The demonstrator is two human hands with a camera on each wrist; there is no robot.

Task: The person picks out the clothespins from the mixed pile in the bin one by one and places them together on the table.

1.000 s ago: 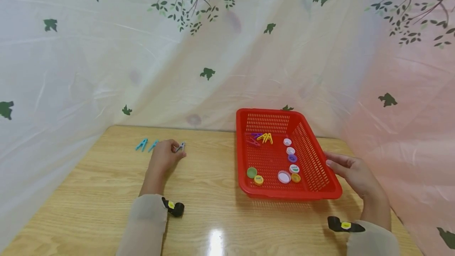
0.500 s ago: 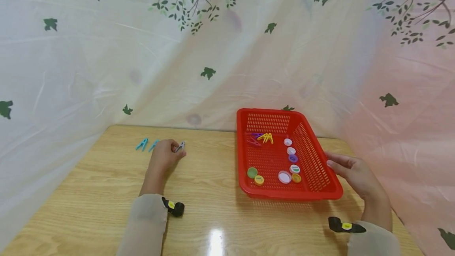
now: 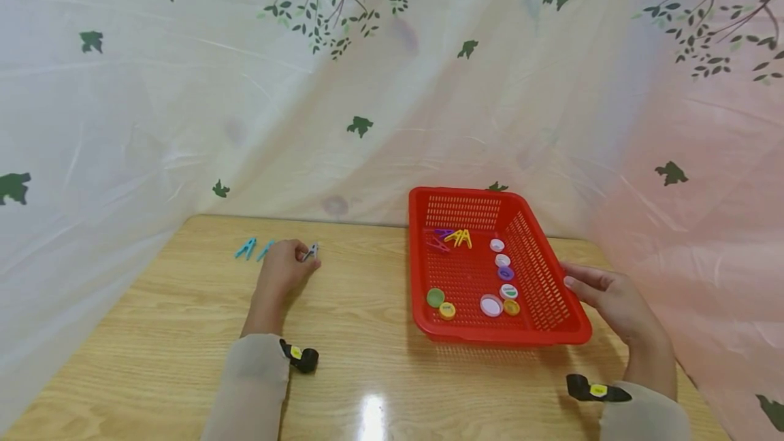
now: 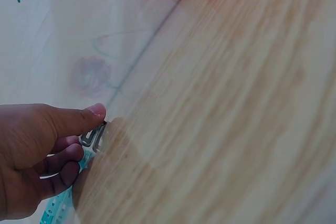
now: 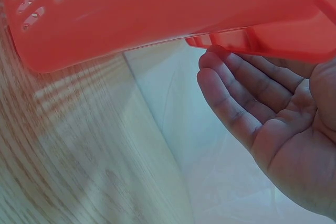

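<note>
My left hand [image 3: 284,267] pinches a grey clothespin [image 3: 312,251] between thumb and fingertips at the back left of the table. Beside it lie two light-blue clothespins, one in full view [image 3: 246,248] and one [image 3: 265,249] partly hidden by the hand. On the right, my right hand [image 3: 615,301] holds the side rim of a red plastic basket [image 3: 560,291], its thumb at the rim. The right wrist view shows that hand's fingers [image 5: 231,98] extended beneath the rim. Purple, pink and yellow clothespins [image 3: 458,238] lie toward the back of the basket.
Several bottle caps lie in the basket: a green one [image 3: 435,298] and a yellow one [image 3: 447,310] at left, white ones [image 3: 491,305], a purple one [image 3: 505,273] and an orange one [image 3: 511,307] at right. A leaf-patterned curtain [image 3: 306,121] hangs behind the wooden table [image 3: 355,359].
</note>
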